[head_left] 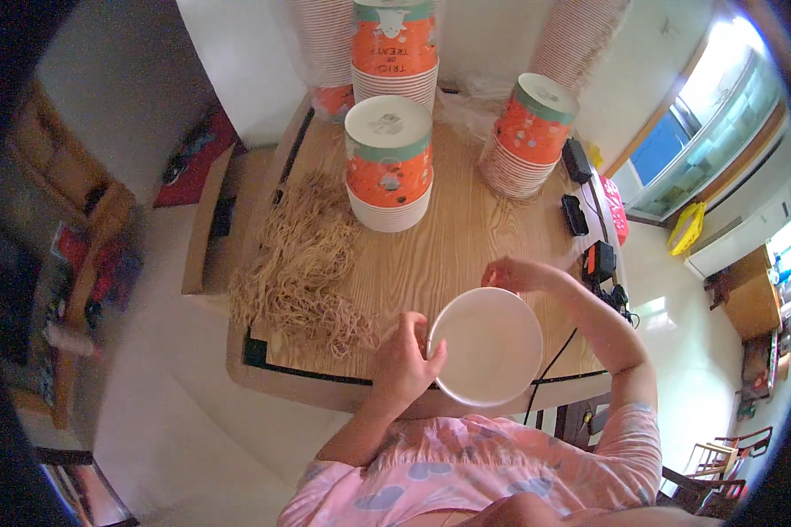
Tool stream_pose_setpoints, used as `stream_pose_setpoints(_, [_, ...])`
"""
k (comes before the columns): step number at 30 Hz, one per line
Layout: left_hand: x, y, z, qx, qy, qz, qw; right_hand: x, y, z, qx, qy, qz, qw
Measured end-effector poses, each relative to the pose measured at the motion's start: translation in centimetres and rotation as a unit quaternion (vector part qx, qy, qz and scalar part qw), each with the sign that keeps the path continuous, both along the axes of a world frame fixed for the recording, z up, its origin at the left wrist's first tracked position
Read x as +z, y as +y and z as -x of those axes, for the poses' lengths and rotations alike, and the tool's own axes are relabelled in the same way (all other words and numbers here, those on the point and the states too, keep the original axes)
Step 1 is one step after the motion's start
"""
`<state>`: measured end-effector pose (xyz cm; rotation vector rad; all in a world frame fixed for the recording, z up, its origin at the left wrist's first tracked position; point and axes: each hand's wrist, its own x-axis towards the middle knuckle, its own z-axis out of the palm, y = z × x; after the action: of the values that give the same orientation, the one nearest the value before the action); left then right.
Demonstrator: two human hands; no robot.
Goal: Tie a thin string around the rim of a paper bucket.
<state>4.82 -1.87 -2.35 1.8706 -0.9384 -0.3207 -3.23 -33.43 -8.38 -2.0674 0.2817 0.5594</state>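
A white paper tub [488,351] is tilted toward me at the table's near edge, its pale inside showing. My left hand [410,358] grips its left rim, thumb over the edge and fingers outside. Just beyond the tub's far rim, my right hand [508,274] has its fingers curled by the outer wall. What those fingertips hold, if anything, is hidden. To the left lies a loose tangled heap of tan twine [303,263]. A short stack of orange, green and white paper tubs [389,167] stands upside down beyond it.
Taller tub stacks [395,53] rise at the back, and a plastic-wrapped stack [529,132] stands back right. Along the table's right edge lie a black adapter [598,262] and cables. An open cardboard box [228,220] sits beside the table's left edge.
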Motion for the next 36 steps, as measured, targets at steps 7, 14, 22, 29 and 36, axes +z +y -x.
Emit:
stream_pose_setpoints(7, [1.6,1.6,-0.3,-0.045,-0.002,-0.055,0.997,4.5,3.0,0.2,-0.022,0.070,-0.147,0.986])
stream_pose_setpoints(14, [1.5,1.4,-1.1,-0.153,-0.260,0.141,0.943,12.7,2.4,0.8,-0.029,0.047,-0.124,0.991])
stream_pose_setpoints(22, [5.7,5.6,0.0,-0.092,-0.195,0.516,0.829,24.6,2.3,1.7,-0.242,-0.464,0.342,0.780])
stream_pose_setpoints(29, [7.9,-1.7,-1.5,0.063,-0.114,0.788,0.602,27.0,-7.4,-0.1,-0.217,-0.518,0.583,0.587])
stream_pose_setpoints(36, [8.5,-4.8,-4.7,0.049,-0.132,0.805,0.577,25.1,-11.5,-2.5,-0.218,-0.474,0.561,0.644])
